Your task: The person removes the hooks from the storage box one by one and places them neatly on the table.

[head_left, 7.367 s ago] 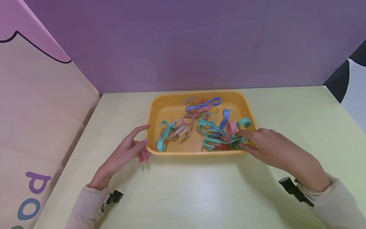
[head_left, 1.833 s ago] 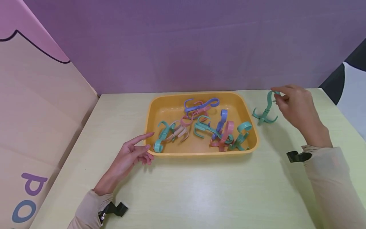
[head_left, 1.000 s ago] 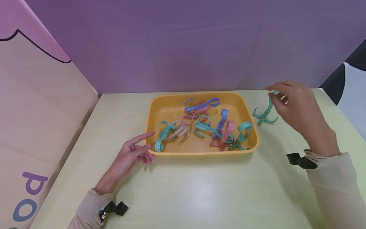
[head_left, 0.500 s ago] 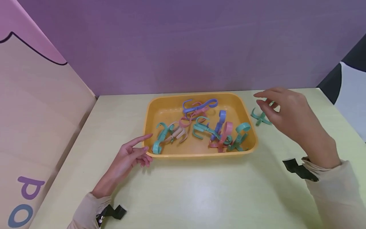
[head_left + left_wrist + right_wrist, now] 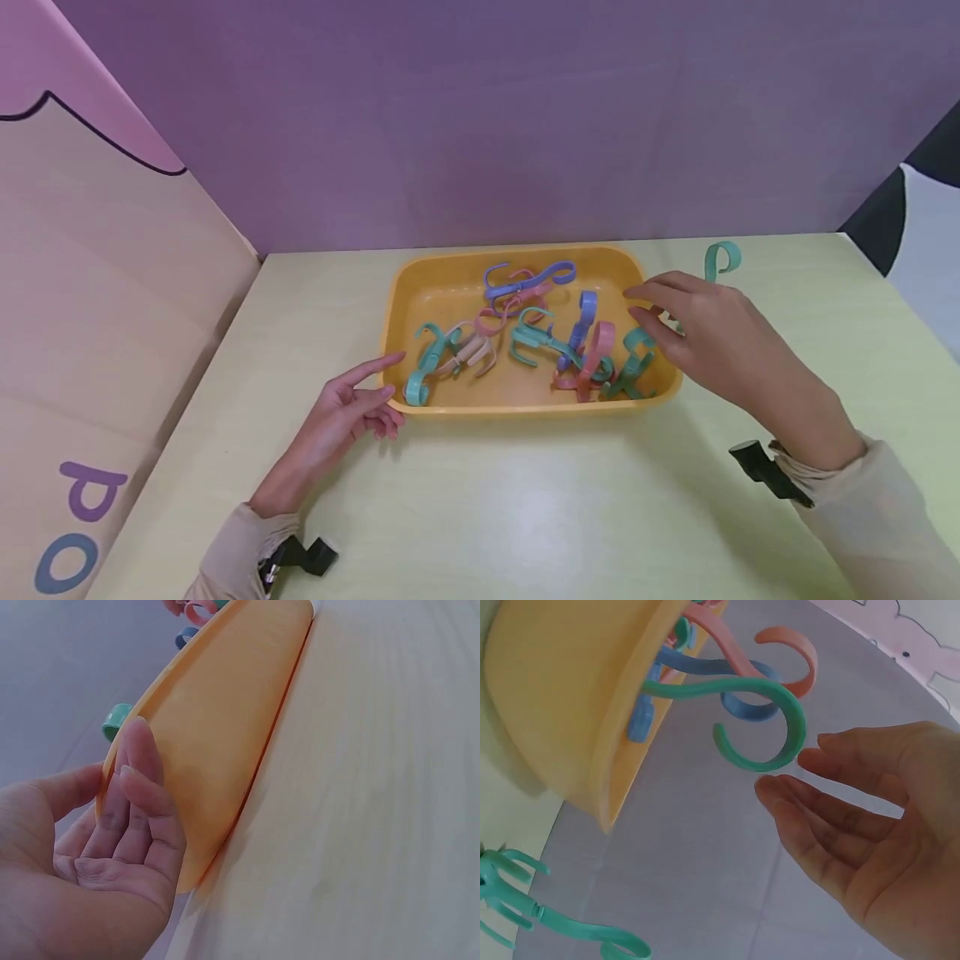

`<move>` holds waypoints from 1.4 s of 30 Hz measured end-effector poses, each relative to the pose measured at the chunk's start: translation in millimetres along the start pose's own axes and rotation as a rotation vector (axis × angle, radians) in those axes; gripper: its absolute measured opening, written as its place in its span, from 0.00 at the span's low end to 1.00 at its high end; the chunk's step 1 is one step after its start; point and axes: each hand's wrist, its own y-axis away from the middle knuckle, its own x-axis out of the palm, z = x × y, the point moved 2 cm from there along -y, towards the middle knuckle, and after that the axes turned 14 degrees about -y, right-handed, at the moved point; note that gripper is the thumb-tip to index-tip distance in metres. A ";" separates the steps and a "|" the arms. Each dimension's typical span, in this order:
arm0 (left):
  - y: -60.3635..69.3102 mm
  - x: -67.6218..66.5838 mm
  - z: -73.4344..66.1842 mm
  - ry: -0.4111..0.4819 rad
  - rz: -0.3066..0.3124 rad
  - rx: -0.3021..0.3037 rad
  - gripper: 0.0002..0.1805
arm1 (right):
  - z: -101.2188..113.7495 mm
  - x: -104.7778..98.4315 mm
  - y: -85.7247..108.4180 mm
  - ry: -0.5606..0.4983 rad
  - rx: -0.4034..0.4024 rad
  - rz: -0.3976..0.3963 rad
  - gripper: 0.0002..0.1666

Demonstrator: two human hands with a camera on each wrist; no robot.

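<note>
In the head view, the left hand [image 5: 337, 412] sits at the left front corner of a yellow tray [image 5: 517, 410], with the rim between its digits. Curled-top, multi-prong plastic hooks lie inside the tray: green, blue, pink and pale pink. Above the right rim hovers the right hand [image 5: 712, 333], its thumb and fingers apart around no object. Its fingertips come close to the curl of a green hook [image 5: 799, 724] in the right wrist view; contact cannot be told. Another green hook [image 5: 722, 254] stands outside the tray, partly hidden by the right hand.
The tray rests on a pale wooden table [image 5: 487, 508]. A purple wall [image 5: 480, 125] rises along the table's back edge, and a printed panel [image 5: 97, 275] borders the left side. Black camera mounts [image 5: 303, 557] are strapped at both wrists.
The right hand carried a green hook from the tray, set it on the table to the right and let go. It has since moved left to the tray. The left hand stays put.
</note>
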 end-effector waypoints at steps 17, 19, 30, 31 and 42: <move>-2.9 -1.5 -5.0 -0.003 0.007 0.008 0.28 | 9.1 10.2 12.0 0.085 0.083 0.031 0.17; -2.9 -1.2 -4.8 -0.002 0.008 0.009 0.28 | 9.4 10.6 12.1 0.094 0.097 0.034 0.17; -0.1 1.4 -3.8 0.003 0.000 0.000 0.28 | 8.7 15.1 11.8 0.098 0.162 0.097 0.18; 0.3 1.3 -3.8 0.000 0.001 0.003 0.28 | 8.8 15.2 12.0 0.096 0.171 0.106 0.18; 2.1 1.4 -1.8 -0.009 -0.002 0.009 0.27 | 8.9 14.4 13.8 0.079 0.228 0.156 0.20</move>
